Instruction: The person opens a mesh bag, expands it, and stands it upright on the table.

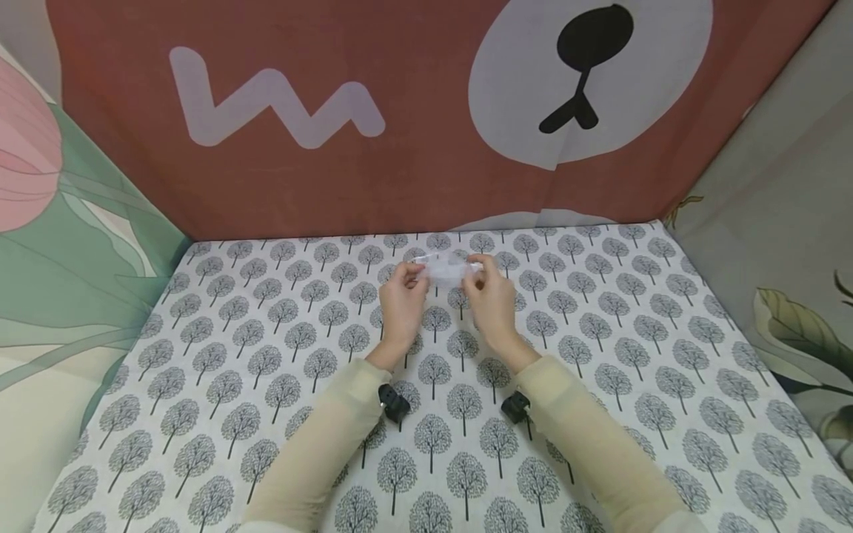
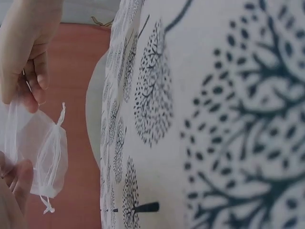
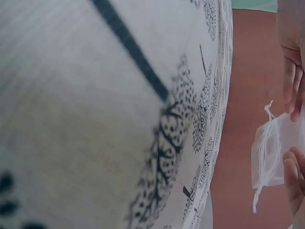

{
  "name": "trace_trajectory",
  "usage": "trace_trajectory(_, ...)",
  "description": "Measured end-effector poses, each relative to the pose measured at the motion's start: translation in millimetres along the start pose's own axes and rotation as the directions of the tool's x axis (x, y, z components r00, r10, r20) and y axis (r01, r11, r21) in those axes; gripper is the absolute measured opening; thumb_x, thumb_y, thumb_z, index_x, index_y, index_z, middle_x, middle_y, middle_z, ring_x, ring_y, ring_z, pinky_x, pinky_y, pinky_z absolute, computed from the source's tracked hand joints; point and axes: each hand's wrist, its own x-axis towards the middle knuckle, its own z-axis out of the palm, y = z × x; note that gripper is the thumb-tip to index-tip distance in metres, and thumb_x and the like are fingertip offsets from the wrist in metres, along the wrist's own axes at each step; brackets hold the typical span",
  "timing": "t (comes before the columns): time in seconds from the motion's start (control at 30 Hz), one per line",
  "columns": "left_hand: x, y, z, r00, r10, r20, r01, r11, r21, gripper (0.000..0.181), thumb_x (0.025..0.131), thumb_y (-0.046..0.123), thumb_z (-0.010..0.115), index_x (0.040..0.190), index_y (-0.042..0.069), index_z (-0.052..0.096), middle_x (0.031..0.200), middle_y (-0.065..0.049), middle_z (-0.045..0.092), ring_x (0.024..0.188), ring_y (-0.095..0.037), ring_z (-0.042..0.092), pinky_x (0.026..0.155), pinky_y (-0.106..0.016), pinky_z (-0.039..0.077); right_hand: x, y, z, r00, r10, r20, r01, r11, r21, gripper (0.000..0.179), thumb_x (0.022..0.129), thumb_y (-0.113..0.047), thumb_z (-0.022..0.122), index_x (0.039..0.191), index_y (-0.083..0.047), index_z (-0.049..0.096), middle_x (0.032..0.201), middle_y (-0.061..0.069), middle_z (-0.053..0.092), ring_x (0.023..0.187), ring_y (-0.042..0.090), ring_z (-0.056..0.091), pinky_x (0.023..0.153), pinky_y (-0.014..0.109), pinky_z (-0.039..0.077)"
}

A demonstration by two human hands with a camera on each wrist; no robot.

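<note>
A sheer white drawstring pouch (image 1: 445, 271) is held up above the far part of the patterned cloth. My left hand (image 1: 403, 305) pinches its left side between thumb and fingers. On the opposite side, my right hand (image 1: 492, 302) pinches the pouch too. In the left wrist view, the gathered drawstring (image 2: 51, 160) hangs on the side toward the table, with knotted cord ends sticking out at both sides. The right wrist view shows the same gathered cords on the pouch (image 3: 271, 152), which looks flat. Parts of both hands are cut off in the wrist views.
A white cloth with grey trees (image 1: 463, 400) covers the table. Behind it stands a reddish-brown printed curtain (image 1: 413, 185), with a floral curtain (image 1: 106, 244) at the left and a grey leafy one (image 1: 766, 207) at the right. Small black devices (image 1: 395, 403) sit at both wrists.
</note>
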Motion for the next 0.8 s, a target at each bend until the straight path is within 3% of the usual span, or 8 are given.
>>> trace_trajectory(0.1,0.4,-0.5,-1.0,1.0,0.003,0.001,-0.003,0.999,0.034,0.014,0.086,0.001,0.062,0.1,-0.003,0.061,0.095,-0.02,0.073,0.081,-0.025,0.072,0.064,-0.023,0.059,0.1,-0.6,0.4,1.0,-0.015,0.016,0.016,0.998,-0.065,0.031,0.093,-0.008,0.047,0.123,-0.003,0.054,0.058,0.009,0.061,0.039,0.008,0.039,0.034,0.018,0.029)
trace_trajectory(0.2,1.2,-1.2,-2.0,1.0,-0.007,0.024,0.006,0.998,0.055,0.017,0.087,0.002,0.059,0.104,-0.002,0.056,0.096,-0.021,0.072,0.083,-0.028,0.072,0.062,-0.026,0.06,0.3,-1.5,0.6,1.0,-0.015,0.025,0.018,0.995,-0.101,0.035,0.091,-0.007,0.046,0.125,-0.004,0.053,0.055,0.007,0.057,0.039,0.009,0.038,0.035,0.019,0.028)
trace_trajectory(0.37,3.3,-3.7,-3.2,0.998,-0.054,0.04,0.052,0.998,0.033,0.026,0.089,0.003,0.057,0.114,0.002,0.056,0.094,-0.018,0.073,0.075,-0.026,0.072,0.053,-0.022,0.055,0.6,-1.8,2.1,0.999,0.003,0.042,-0.001,0.999,-0.054,0.038,0.089,-0.003,0.046,0.126,-0.003,0.052,0.063,0.013,0.061,0.047,0.016,0.049,0.04,0.021,0.038)
trace_trajectory(0.53,3.2,-4.9,-3.0,0.999,-0.046,0.022,0.046,0.999,-0.003,0.027,0.09,0.007,0.062,0.117,0.004,0.061,0.101,-0.018,0.072,0.077,-0.027,0.072,0.059,-0.023,0.058,1.1,-1.6,3.8,0.999,-0.01,0.035,0.009,1.0,0.017,0.037,0.09,-0.002,0.048,0.127,-0.002,0.051,0.085,0.021,0.07,0.064,0.026,0.064,0.053,0.028,0.053)
trace_trajectory(0.63,2.4,-3.5,-2.2,0.999,-0.042,0.017,0.042,0.999,-0.027,0.027,0.09,0.008,0.063,0.117,0.003,0.06,0.106,-0.017,0.071,0.079,-0.028,0.072,0.059,-0.022,0.058,1.3,-1.6,4.5,1.0,-0.03,0.009,0.03,0.999,0.039,0.032,0.095,-0.007,0.049,0.127,-0.001,0.052,0.09,0.021,0.072,0.067,0.027,0.067,0.052,0.026,0.053)
trace_trajectory(0.8,0.5,-0.5,-0.7,0.999,-0.051,0.014,0.052,0.996,-0.066,0.025,0.092,0.008,0.059,0.117,0.002,0.059,0.106,-0.016,0.069,0.077,-0.027,0.071,0.05,-0.017,0.051,0.9,-3.2,4.4,0.997,-0.061,-0.038,0.063,0.997,0.049,0.028,0.098,-0.009,0.05,0.124,0.0,0.054,0.082,0.02,0.073,0.064,0.027,0.068,0.045,0.023,0.048)
